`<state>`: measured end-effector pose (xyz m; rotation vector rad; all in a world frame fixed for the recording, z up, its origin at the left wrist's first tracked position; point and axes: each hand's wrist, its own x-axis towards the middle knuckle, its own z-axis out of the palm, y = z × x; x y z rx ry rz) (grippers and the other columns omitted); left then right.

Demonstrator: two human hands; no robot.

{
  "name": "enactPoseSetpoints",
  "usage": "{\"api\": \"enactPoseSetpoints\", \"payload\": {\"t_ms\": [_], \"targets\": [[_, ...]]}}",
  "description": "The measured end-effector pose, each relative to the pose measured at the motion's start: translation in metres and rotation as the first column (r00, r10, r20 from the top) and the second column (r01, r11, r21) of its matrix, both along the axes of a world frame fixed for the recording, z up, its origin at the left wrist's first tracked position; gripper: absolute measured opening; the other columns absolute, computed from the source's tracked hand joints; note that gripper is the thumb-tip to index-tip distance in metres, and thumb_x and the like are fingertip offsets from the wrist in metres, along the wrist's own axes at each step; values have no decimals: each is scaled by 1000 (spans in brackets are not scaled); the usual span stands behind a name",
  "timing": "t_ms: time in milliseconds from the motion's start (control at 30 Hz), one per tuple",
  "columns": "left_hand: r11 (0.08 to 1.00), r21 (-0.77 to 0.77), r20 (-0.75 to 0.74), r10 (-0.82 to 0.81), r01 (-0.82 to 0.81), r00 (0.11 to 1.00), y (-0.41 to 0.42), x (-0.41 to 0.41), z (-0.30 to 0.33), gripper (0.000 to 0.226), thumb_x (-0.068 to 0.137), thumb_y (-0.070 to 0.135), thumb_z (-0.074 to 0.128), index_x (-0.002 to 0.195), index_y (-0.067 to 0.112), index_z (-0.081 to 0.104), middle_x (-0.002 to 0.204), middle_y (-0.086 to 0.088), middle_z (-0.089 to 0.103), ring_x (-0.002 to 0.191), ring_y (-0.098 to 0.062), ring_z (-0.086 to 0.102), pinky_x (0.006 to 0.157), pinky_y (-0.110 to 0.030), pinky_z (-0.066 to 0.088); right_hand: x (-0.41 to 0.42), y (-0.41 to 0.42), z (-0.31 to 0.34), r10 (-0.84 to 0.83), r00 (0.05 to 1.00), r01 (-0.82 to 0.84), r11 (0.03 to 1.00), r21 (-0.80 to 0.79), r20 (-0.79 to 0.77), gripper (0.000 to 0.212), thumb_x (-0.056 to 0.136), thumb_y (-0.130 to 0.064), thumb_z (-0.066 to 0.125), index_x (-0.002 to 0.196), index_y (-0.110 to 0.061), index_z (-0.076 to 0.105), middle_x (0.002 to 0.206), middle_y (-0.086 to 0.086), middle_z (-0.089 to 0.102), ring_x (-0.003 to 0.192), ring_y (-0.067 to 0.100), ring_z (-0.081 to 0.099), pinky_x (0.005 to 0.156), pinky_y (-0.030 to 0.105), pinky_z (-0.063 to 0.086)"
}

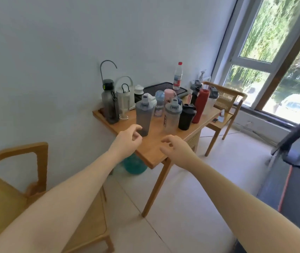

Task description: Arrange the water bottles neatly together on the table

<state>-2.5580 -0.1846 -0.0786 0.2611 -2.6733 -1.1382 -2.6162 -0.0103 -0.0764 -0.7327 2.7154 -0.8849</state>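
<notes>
Against the wall stands a wooden table crowded with bottles. At its far left are two tall handled ones: a dark grey flask and a clear bottle. Next come three shaker cups along the near row: a smoky grey shaker, a clear shaker and a black shaker. Behind them sit a small blue-capped bottle and a pink bottle. Further right stand a red bottle and, on a black tray, one red-capped plastic water bottle. The left hand hovers just beside the grey shaker, fingers loosely curled, gripping nothing. The right hand hangs over the table's near edge, likewise empty and half-open.
</notes>
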Motion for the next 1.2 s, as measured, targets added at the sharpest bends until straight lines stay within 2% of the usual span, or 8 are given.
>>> {"api": "enactPoseSetpoints", "payload": {"t_ms": [133, 333, 467, 600, 767, 933, 1100, 1200], "targets": [[1000, -13, 76, -7, 8, 997, -26, -40, -28, 41, 92, 18, 50, 131, 21, 40, 102, 3, 60, 78, -10, 55, 73, -24, 42, -75, -25, -15, 43, 999, -43, 999, 25, 23, 39, 91, -30, 52, 128, -18, 46, 132, 5, 52, 115, 18, 51, 93, 28, 43], [987, -1, 86, 162, -162, 983, -84, -107, -50, 38, 92, 16, 50, 129, 21, 43, 103, 1, 61, 73, -5, 54, 66, -19, 40, -199, -92, 3, 145, 988, -149, 985, -84, -51, 41, 91, -24, 52, 129, -12, 47, 131, 7, 53, 118, 22, 51, 93, 32, 41], [936, 15, 27, 352, -352, 936, -118, -173, -41, 42, 91, 15, 52, 132, 19, 40, 114, -3, 59, 77, -8, 54, 72, -23, 41, -272, -152, 27, 290, 951, -302, 946, -121, -108, 39, 89, -30, 52, 126, -16, 49, 130, 5, 54, 120, 22, 50, 101, 38, 40], [863, 46, -2, 503, -502, 864, -138, -224, -26, 55, 89, 17, 55, 138, 17, 30, 133, -7, 45, 105, -18, 52, 87, -31, 44, -319, -201, 48, 476, 874, -484, 870, -93, -103, 42, 92, -26, 50, 132, -15, 44, 137, 5, 48, 121, 22, 48, 90, 24, 34], [749, 54, -47, 662, -660, 748, -174, -263, -10, 72, 85, 18, 63, 142, 12, 21, 147, -12, 27, 132, -26, 32, 109, -40, 28, -368, -260, 38, 610, 784, -609, 792, 46, -116, 52, 89, -24, 52, 138, -11, 37, 143, 12, 41, 132, 25, 36, 104, 32, 30], [756, -65, -7, 652, -651, 758, -216, -291, 7, 87, 77, 23, 73, 143, 8, 18, 149, -14, 25, 136, -27, 25, 109, -35, 23, -399, -303, 25, 635, 772, -619, 763, 188, -33, 82, 82, -35, 64, 145, -10, 19, 151, 14, 26, 138, 30, 27, 109, 40, 28], [793, 46, 109, 601, -608, 792, -253, -313, -11, 109, 66, 28, 82, 145, 13, 8, 152, -13, 16, 137, -29, 24, 111, -40, 24, -417, -330, 12, 669, 743, -647, 706, 288, 30, 97, 72, -38, 74, 146, -16, 15, 152, 11, 23, 134, 32, 34, 106, 43, 36], [823, 26, 14, 567, -567, 823, -265, -323, -18, 108, 64, 28, 83, 145, 18, 12, 152, -11, 14, 139, -28, 18, 113, -41, 22, -424, -342, 3, 705, 708, -665, 653, 363, 29, 102, 65, -36, 78, 145, -22, 17, 147, 10, 31, 128, 30, 41, 101, 45, 42]]}}
